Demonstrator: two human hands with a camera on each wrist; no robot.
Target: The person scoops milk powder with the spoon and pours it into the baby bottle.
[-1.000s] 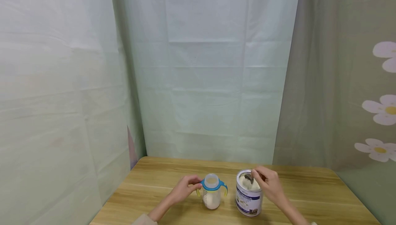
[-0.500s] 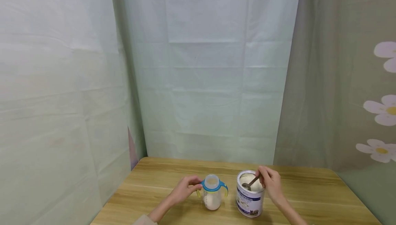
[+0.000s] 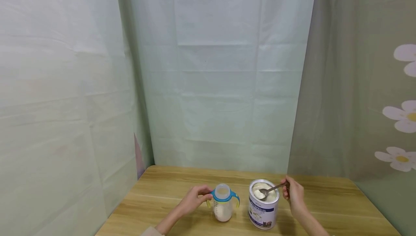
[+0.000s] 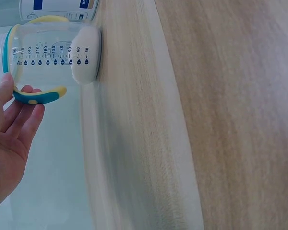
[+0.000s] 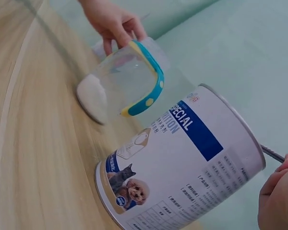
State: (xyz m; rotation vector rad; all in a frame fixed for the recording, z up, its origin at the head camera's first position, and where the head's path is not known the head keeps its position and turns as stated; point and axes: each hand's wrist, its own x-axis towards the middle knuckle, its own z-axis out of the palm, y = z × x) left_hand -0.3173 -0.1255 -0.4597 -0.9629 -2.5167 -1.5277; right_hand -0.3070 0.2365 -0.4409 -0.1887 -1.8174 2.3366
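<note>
A clear baby bottle (image 3: 222, 207) with a blue and yellow handle ring stands upright and uncapped; white powder lies at its bottom in the left wrist view. My left hand (image 3: 192, 200) pinches its left handle (image 4: 41, 97) between thumb and fingers. To the right stands an open can (image 3: 262, 212) of pale powder, with a cat and dog on its label. My right hand (image 3: 295, 194) grips the handle of a dark metal spoon (image 3: 271, 189), whose bowl lies at the powder inside the can's mouth. In the right wrist view the can hides the spoon's bowl.
Both containers stand on a wood-grain table (image 3: 169, 182). Pale green curtains (image 3: 217, 120) hang behind and at the left, and one with white flowers (image 3: 401, 158) hangs at the right. A narrow gap separates bottle and can.
My right hand has moved right and away from the can's mouth, tilting the spoon flatter, with powder showing at its bowl. My left hand keeps its hold on the bottle's handle.
</note>
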